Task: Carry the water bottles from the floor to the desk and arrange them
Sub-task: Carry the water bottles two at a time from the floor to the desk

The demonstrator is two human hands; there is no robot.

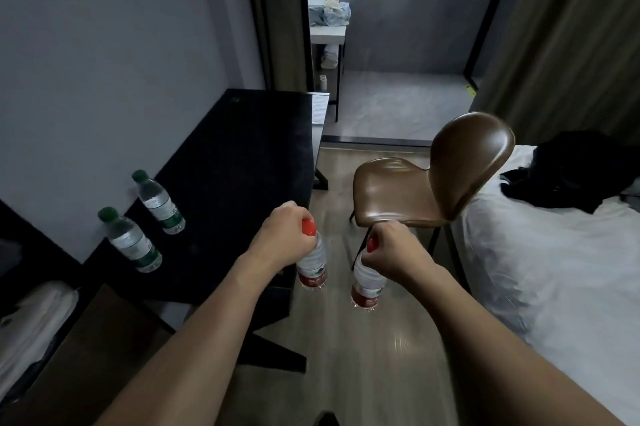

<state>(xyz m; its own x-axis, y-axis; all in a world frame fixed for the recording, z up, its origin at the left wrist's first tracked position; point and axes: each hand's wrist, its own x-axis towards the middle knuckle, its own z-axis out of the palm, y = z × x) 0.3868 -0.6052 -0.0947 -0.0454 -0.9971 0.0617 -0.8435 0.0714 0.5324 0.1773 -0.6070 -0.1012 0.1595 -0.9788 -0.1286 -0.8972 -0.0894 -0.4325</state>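
Currently I have my left hand [282,235] clamped on one red-capped bottle [312,266] by its neck and my right hand [398,249] on another [367,287], both hanging over the glossy wood floor [381,356] beside the matte black desk [242,162]. Two green-capped bottles [159,204] stand on the desk by the wall. A curved brown leather chair [433,183] stands just ahead, right.

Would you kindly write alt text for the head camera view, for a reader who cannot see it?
Each hand, left hand and right hand, holds a red-capped bottle () by its neck above the wooden floor, beside a black desk where two green-capped bottles () already stand near the wall.
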